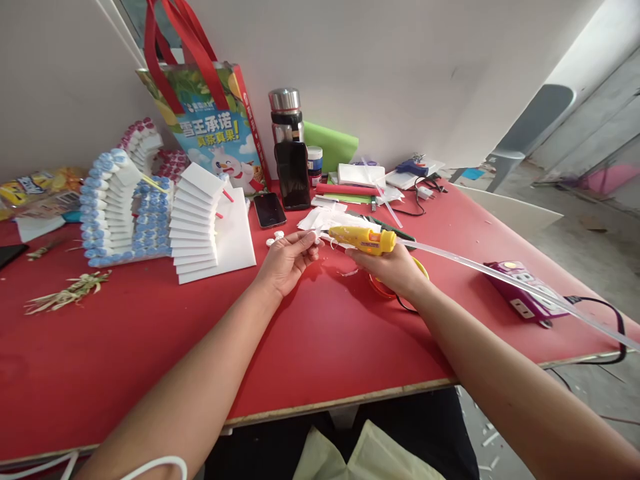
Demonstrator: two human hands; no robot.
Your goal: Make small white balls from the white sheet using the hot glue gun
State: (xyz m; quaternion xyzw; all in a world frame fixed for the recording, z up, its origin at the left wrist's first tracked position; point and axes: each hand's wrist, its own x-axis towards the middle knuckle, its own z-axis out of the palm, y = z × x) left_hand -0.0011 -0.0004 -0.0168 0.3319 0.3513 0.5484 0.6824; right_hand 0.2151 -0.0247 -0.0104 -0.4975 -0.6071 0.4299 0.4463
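My right hand is wrapped round the handle of a yellow hot glue gun. A long clear glue stick runs out of the gun's back end towards the right edge of the view. The nozzle points left, close to the fingertips of my left hand. Thumb and fingers of that hand are pinched on a small white piece, mostly hidden by them. Two or three small white round pieces lie just behind the left hand. To the left stands a fanned stack of white slabs beside a white board.
Blue-and-white built pieces stand at the left, near dried straw. Behind are a printed bag, a steel bottle, an upright phone and a flat phone. A purple power box sits right on the red table.
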